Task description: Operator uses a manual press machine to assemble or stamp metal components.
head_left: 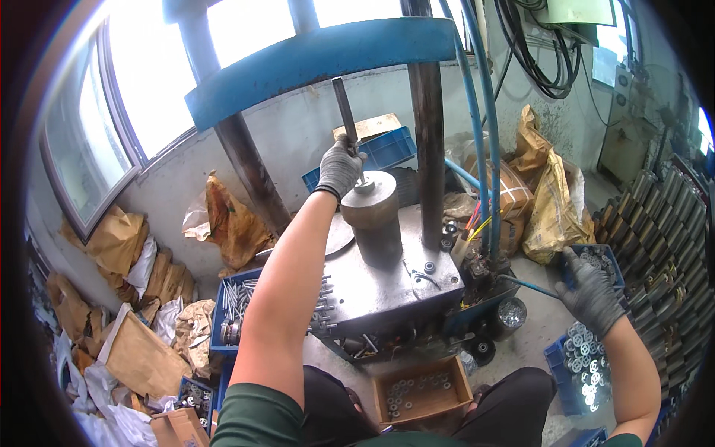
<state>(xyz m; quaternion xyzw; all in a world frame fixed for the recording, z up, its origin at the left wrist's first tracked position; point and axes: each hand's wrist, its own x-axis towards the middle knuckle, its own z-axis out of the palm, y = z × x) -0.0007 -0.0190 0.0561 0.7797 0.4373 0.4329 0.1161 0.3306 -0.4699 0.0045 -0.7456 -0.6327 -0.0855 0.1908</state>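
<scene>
My left hand [340,170], in a grey knitted glove, is closed round the lower end of a dark metal bar [343,108]. The bar stands nearly upright above a thick steel cylinder [378,223] on the press's metal table [365,293]. A small pale round piece [364,186] sits on the cylinder's top, just below the hand. At the right, my right hand [592,292], also gloved, has its fingers stretched apart beside the end of a blue lever [527,285]. Whether it touches the lever is unclear. A blue bin of metal parts [602,262] lies just beyond that hand.
A blue crossbeam [320,67] spans two dark columns [429,149] over the table. Between my legs stands a wooden box [424,410] with small rings. Blue bins of bolts [237,302] and wheel-shaped parts [585,365] flank me. Stacked dark tubes [663,246] stand right.
</scene>
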